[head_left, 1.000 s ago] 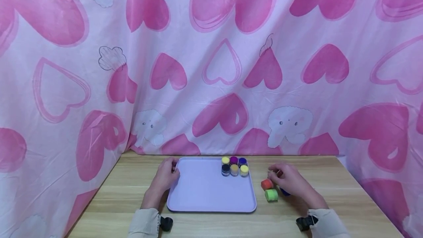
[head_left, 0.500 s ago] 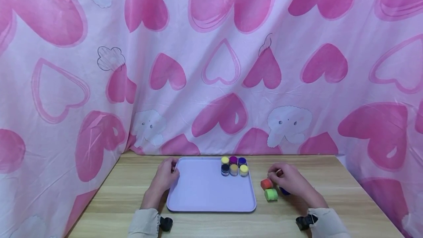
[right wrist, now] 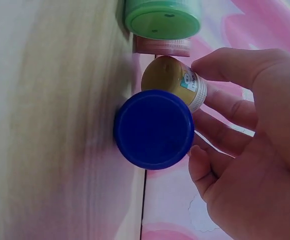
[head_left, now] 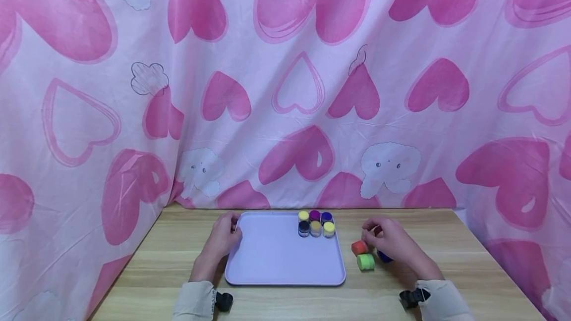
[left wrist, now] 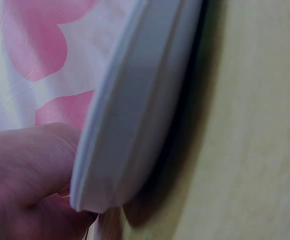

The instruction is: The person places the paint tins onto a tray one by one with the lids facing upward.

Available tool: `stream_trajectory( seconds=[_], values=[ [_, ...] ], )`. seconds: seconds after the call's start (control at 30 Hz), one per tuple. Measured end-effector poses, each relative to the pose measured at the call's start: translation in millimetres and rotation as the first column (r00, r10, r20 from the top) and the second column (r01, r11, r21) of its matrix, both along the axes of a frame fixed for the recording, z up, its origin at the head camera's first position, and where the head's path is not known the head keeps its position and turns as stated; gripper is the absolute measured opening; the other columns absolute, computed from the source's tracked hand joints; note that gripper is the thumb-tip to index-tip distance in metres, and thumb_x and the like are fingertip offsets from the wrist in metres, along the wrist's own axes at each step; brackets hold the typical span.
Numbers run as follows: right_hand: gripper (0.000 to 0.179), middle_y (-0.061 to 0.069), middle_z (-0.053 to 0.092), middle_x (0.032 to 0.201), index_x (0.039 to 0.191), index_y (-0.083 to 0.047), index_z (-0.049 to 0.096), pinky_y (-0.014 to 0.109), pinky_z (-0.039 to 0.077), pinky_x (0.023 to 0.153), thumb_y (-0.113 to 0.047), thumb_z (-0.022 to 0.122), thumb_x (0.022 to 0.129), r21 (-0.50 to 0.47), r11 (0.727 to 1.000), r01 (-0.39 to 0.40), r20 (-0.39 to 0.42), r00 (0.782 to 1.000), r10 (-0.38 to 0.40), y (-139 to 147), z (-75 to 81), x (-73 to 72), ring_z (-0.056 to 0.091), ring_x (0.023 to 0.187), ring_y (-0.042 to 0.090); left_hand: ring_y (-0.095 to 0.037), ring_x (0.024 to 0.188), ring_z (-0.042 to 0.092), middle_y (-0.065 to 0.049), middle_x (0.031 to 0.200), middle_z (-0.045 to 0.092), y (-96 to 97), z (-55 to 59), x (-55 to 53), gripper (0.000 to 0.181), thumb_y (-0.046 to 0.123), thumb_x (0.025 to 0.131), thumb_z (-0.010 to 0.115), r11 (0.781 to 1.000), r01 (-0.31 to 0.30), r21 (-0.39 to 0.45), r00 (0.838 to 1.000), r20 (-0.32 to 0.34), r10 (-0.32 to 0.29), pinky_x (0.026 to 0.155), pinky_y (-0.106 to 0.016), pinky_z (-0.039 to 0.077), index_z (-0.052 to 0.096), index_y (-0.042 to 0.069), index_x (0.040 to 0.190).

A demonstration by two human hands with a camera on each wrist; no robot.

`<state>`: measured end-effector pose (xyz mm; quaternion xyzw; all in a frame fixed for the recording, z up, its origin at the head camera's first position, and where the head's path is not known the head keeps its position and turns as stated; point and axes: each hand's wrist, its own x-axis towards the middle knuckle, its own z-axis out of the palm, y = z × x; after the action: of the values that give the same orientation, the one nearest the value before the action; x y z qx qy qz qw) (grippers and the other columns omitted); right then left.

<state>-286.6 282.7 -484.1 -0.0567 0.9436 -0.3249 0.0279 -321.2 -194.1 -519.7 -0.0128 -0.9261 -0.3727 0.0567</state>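
My left hand (head_left: 223, 237) grips the left side of a lavender tray (head_left: 281, 261), thumb at the rim. In the left wrist view, that hand (left wrist: 30, 175) is at the tray's side wall (left wrist: 130, 105). On the right, my right hand (head_left: 390, 241) pinches a small paint jar with an ochre base (right wrist: 160, 80) and a ridged pale cap. Thumb and fingers of this hand (right wrist: 260, 110) are at its cap end. Nearby lie a blue jar (right wrist: 154, 130), a green jar (head_left: 366, 262) and a red jar (head_left: 359, 247). The hand partly hides the blue one.
Several paint jars stand in two rows in the tray's far right corner, among them a black jar (head_left: 304, 229) and a yellow jar (head_left: 328, 230). A pink heart-patterned curtain (head_left: 285, 88) hangs behind the wooden table (head_left: 285, 303).
My right hand has risen very slightly and its fingers have shifted a little around the jar. The left hand, the tray and the other jars stay in place.
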Motion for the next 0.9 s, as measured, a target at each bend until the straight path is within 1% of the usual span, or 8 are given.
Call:
stream_trajectory(
  seconds=[0.13, 0.4, 0.5, 0.6, 0.73, 0.9],
  values=[
    [0.024, -0.001, 0.075, 0.106, 0.122, -0.013, 0.077, 0.035, 0.061, 0.083, -0.021, 0.076, 0.1, 0.007, 1.0, 0.006, -0.021, 1.0, -0.006, 0.1, 0.9, -0.6, 0.066, 0.098, 0.019, -0.026, 0.101, 0.062, -0.017, 0.119, 0.066, -0.1, 1.1, -0.6, 0.036, 0.0, 0.097, 0.067, 1.0, 0.003, -0.006, 1.0, 0.003, -0.003, 0.094, -0.045, 0.06, 0.064, -0.005, 0.133],
    [0.026, 0.0, 0.075, 0.115, 0.127, -0.014, 0.075, 0.045, 0.062, 0.092, -0.022, 0.075, 0.101, 0.011, 1.0, -0.008, -0.099, 0.995, 0.01, -1.2, 5.0, 1.4, 0.067, 0.109, 0.022, -0.026, 0.099, 0.062, -0.018, 0.115, 0.066, -0.1, 1.7, -1.0, 0.035, -0.001, 0.096, 0.068, 1.0, 0.01, -0.022, 1.0, -0.02, -0.011, 0.09, -0.043, 0.059, 0.064, -0.006, 0.13],
    [0.028, 0.0, 0.075, 0.119, 0.129, -0.015, 0.074, 0.048, 0.061, 0.095, -0.024, 0.074, 0.102, 0.003, 1.0, -0.006, -0.115, 0.993, 0.006, -3.6, 6.6, 2.3, 0.067, 0.113, 0.023, -0.026, 0.1, 0.062, -0.018, 0.115, 0.066, 0.3, 2.0, -1.1, 0.035, -0.001, 0.096, 0.068, 1.0, 0.008, -0.016, 1.0, -0.022, -0.008, 0.091, -0.043, 0.059, 0.064, -0.006, 0.13],
    [0.028, -0.001, 0.076, 0.12, 0.129, -0.015, 0.075, 0.045, 0.059, 0.094, -0.024, 0.074, 0.102, -0.004, 1.0, -0.016, -0.135, 0.991, 0.015, -6.2, 7.3, 3.2, 0.067, 0.114, 0.022, -0.026, 0.1, 0.063, -0.018, 0.116, 0.066, 0.4, 2.2, -1.0, 0.035, -0.001, 0.096, 0.067, 1.0, 0.011, -0.014, 1.0, -0.028, -0.011, 0.092, -0.045, 0.06, 0.065, -0.006, 0.13],
    [0.026, -0.002, 0.077, 0.118, 0.127, -0.015, 0.076, 0.036, 0.055, 0.087, -0.024, 0.075, 0.102, -0.011, 0.999, -0.039, -0.168, 0.985, 0.037, -11.7, 8.6, 4.8, 0.068, 0.111, 0.02, -0.026, 0.1, 0.063, -0.018, 0.115, 0.066, 0.3, 1.7, -1.2, 0.034, -0.001, 0.096, 0.068, 1.0, 0.013, -0.019, 1.0, -0.028, -0.013, 0.092, -0.045, 0.06, 0.065, -0.006, 0.129],
    [0.025, -0.007, 0.077, 0.116, 0.125, -0.019, 0.077, 0.028, 0.054, 0.084, -0.028, 0.076, 0.102, -0.028, 0.999, -0.042, -0.162, 0.986, 0.037, -22.2, 9.8, 7.6, 0.065, 0.105, 0.016, -0.026, 0.1, 0.063, -0.018, 0.117, 0.066, -0.1, 1.7, -1.8, 0.035, 0.0, 0.096, 0.068, 1.0, 0.007, -0.016, 1.0, -0.008, -0.008, 0.092, -0.044, 0.06, 0.064, -0.006, 0.13]
  ],
)
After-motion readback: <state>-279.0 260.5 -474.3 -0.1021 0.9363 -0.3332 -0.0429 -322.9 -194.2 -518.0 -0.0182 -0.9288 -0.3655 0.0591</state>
